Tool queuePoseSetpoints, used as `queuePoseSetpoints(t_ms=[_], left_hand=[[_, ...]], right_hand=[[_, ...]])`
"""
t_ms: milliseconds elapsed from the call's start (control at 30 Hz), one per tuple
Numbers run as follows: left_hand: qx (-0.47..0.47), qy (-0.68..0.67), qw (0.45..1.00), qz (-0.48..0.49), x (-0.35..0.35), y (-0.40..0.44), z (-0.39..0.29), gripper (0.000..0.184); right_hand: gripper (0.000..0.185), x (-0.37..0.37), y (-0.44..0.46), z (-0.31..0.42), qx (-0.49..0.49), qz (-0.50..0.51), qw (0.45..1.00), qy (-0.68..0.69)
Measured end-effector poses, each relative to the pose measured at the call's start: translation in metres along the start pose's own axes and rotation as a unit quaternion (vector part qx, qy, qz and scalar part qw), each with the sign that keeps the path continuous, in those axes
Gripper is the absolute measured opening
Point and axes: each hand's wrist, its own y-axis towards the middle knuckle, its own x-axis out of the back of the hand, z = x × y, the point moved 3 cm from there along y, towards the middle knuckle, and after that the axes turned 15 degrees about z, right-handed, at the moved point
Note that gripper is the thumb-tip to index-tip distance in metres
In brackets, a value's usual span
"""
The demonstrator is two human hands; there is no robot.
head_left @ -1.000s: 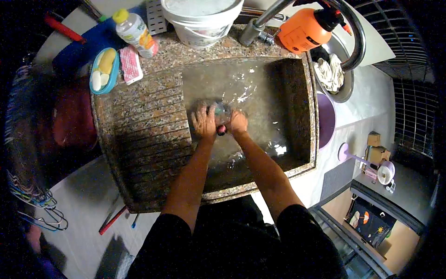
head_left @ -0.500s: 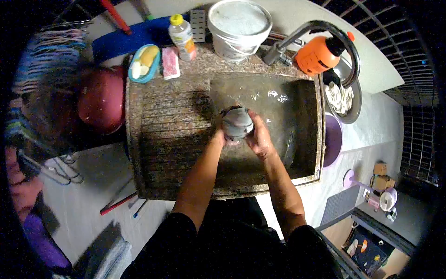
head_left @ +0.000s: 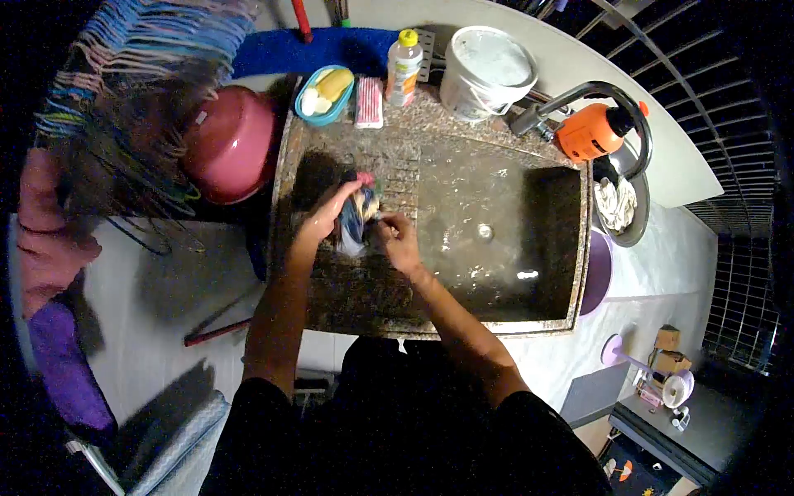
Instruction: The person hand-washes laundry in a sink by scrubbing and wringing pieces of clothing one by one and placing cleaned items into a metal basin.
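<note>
Over the ribbed washboard side (head_left: 331,289) of the stone sink is a small multicoloured item (head_left: 354,223), with dark blue, white, pink, green and yellowish patches; its exact kind is unclear. My left hand (head_left: 329,213) grips it from the left, the thumb side along its upper edge. At its right edge my right hand (head_left: 400,242) is closed, fingers curled in and touching it. What lies inside the right fingers is hidden. To the right is the sink basin (head_left: 546,240), with water in it and a round bright spot on its floor.
Along the back ledge stand a teal soap dish (head_left: 324,96), a pink-striped brush or sponge (head_left: 370,102), a yellow-capped bottle (head_left: 404,69), a white bucket (head_left: 488,74), a curved faucet (head_left: 579,95) and an orange sprayer (head_left: 589,132). A pink basin (head_left: 230,145) leans at left, near hangers (head_left: 157,41).
Both hands have moved left with the held item, from over the basin to the ribbed board. It showed a grey-white rounded side before; now coloured patches show. The view has shifted.
</note>
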Motion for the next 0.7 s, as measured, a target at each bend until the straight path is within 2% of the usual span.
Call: queuePoseSetpoints(t_ms=[67, 100, 133, 167, 200, 233, 300, 367, 400, 433, 467, 533, 567, 600, 633, 667, 700], left_hand=[[0.050, 0.287, 0.957, 0.006, -0.038, -0.054, -0.020, 0.035], [-0.032, 0.303, 0.951, 0.060, -0.043, -0.066, -0.007, 0.041], [-0.159, 0.387, 0.908, -0.017, -0.032, -0.067, 0.020, 0.039], [-0.264, 0.473, 0.831, -0.125, -0.022, -0.070, 0.048, 0.040], [-0.309, 0.579, 0.718, -0.233, -0.064, -0.107, 0.019, 0.040], [-0.304, 0.600, 0.701, -0.236, -0.066, -0.109, 0.030, 0.039], [-0.294, 0.641, 0.667, -0.241, -0.060, -0.101, 0.056, 0.039], [-0.281, 0.592, 0.701, -0.281, -0.037, -0.081, 0.068, 0.039], [-0.276, 0.568, 0.715, -0.300, -0.024, -0.067, 0.069, 0.038], [-0.201, 0.650, 0.629, -0.376, -0.018, -0.055, 0.070, 0.032], [-0.145, 0.690, 0.574, -0.416, 0.020, -0.017, 0.101, 0.031], [-0.218, 0.745, 0.446, -0.446, 0.026, 0.002, 0.069, 0.027], [-0.249, 0.763, 0.373, -0.466, 0.029, 0.012, 0.053, 0.027], [-0.172, 0.773, 0.430, -0.434, 0.017, 0.011, 0.033, 0.026], [-0.280, 0.709, 0.516, -0.392, 0.017, 0.001, 0.032, 0.024], [-0.316, 0.663, 0.583, -0.349, 0.001, -0.025, 0.033, 0.021], [-0.352, 0.606, 0.646, -0.303, -0.016, -0.050, 0.033, 0.019]], right_hand=[[0.036, -0.005, -0.023, 0.023, 0.132, -0.075, 0.987, 0.051], [0.042, -0.006, -0.036, 0.031, 0.107, -0.102, 0.989, -0.016], [0.045, -0.014, -0.049, 0.047, 0.123, -0.100, 0.979, -0.128], [0.049, -0.023, -0.063, 0.063, 0.136, -0.095, 0.957, -0.238], [0.053, -0.030, -0.072, 0.070, 0.150, -0.088, 0.922, -0.346], [0.062, -0.041, -0.070, 0.061, 0.135, -0.042, 0.919, -0.369], [0.059, -0.057, -0.048, 0.056, 0.121, -0.023, 0.873, -0.472], [0.055, -0.067, -0.020, 0.045, 0.104, -0.012, 0.824, -0.557], [0.050, -0.066, 0.003, 0.017, 0.075, -0.011, 0.802, -0.593], [0.045, -0.061, 0.025, -0.009, 0.047, -0.007, 0.776, -0.629], [0.035, -0.056, 0.041, 0.005, 0.089, -0.038, 0.803, -0.588], [0.031, -0.048, 0.085, 0.031, -0.063, 0.042, 0.851, -0.519], [0.031, -0.049, 0.087, 0.053, -0.086, 0.038, 0.868, -0.487], [0.030, -0.046, 0.089, 0.076, -0.105, 0.031, 0.883, -0.457], [0.029, -0.043, 0.079, 0.072, -0.005, 0.011, 0.897, -0.441], [0.027, -0.039, 0.064, 0.065, 0.099, -0.009, 0.901, -0.422], [0.024, -0.037, 0.035, 0.076, 0.137, -0.006, 0.894, -0.427]])
